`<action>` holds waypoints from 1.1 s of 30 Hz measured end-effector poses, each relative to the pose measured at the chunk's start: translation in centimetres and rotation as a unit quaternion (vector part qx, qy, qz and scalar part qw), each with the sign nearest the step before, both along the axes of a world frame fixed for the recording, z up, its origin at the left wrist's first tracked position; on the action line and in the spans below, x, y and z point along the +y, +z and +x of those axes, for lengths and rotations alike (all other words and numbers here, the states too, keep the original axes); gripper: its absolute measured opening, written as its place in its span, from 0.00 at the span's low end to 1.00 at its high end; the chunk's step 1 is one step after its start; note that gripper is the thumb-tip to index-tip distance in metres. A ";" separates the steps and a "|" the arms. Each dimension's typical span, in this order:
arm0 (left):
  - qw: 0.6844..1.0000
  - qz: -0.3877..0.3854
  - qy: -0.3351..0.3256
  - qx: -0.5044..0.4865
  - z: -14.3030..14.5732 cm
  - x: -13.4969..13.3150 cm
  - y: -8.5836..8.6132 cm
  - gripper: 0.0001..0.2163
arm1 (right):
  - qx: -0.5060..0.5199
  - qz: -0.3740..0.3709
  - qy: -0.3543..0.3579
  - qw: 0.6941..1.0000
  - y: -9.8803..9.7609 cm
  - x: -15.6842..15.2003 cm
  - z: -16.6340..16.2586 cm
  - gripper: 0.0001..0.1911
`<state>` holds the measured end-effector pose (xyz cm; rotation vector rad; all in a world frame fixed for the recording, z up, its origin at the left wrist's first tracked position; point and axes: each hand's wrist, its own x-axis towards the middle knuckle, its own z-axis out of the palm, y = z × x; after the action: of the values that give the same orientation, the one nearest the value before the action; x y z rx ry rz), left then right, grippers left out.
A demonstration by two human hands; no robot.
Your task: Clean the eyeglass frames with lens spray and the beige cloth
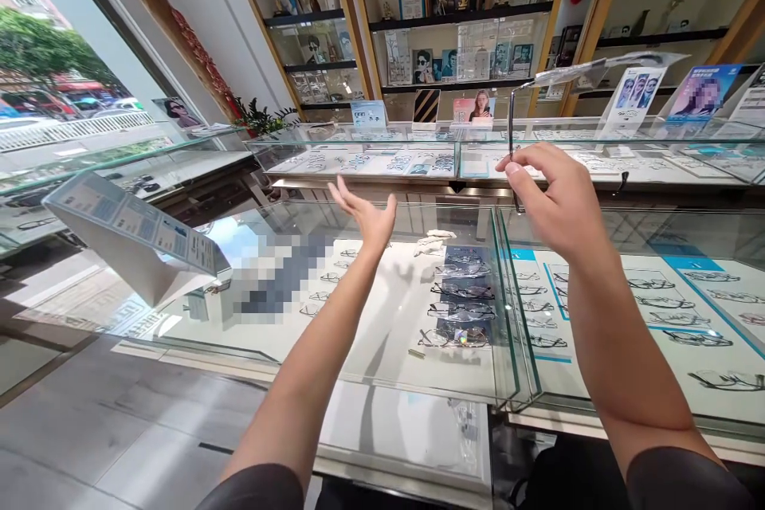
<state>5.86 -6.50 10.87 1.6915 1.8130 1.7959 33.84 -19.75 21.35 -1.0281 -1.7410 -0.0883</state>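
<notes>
My right hand [555, 195] pinches a pair of eyeglasses [511, 121] between thumb and fingertips, above the glass counter. The eyeglasses are seen edge-on, and one temple, in a clear plastic sleeve, reaches out to the upper right. My fingers hide part of the frame. Over the same counter, my left hand [369, 215] is raised with its fingers spread and nothing in it. Under the glass [388, 366], several pairs of eyeglasses [460, 311] lie in a column on a dark strip, with a crumpled pale cloth or glove [433, 243] behind them.
A tilted information stand [137, 227] rests at the left on the counter. To the right, another glass case [633, 335] holds several eyeglasses. Across the aisle runs a display counter [364, 163] with picture cards on top. Wooden shelves [460, 20] line the back, and a window is at the left.
</notes>
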 end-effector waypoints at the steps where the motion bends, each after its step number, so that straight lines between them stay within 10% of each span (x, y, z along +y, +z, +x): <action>1: 1.000 -0.022 -0.012 -0.008 -0.5 0.0 -1.4 0.49 | 0.001 0.005 0.004 1.000 0.1 -0.3 0.0 0.11; 7: 0.983 -0.152 -0.044 -0.096 -2.6 0.3 -5.6 0.38 | 0.013 -0.014 0.037 0.999 0.4 -1.6 0.0 0.12; 13: 0.963 -0.207 -0.071 -0.158 -3.2 0.3 -5.8 0.12 | 0.045 -0.057 0.065 0.995 -3.1 -0.6 0.5 0.13; 20: 0.931 -0.153 -0.234 -0.236 0.9 0.5 -3.8 0.10 | 0.139 -0.115 0.086 0.980 -9.7 2.5 1.8 0.17; 26: 0.832 -0.159 -0.467 -0.252 6.7 -2.8 -2.6 0.16 | 0.194 -0.235 0.185 0.934 -11.7 3.6 0.9 0.19; 33: 0.663 -0.240 -0.620 -0.344 6.2 -5.5 -2.7 0.35 | 0.189 -0.284 0.213 0.916 -12.3 3.0 -0.4 0.19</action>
<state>12.08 -11.96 8.16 1.1500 0.3907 0.9097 33.45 -16.76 9.00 -0.9558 -1.6143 0.8837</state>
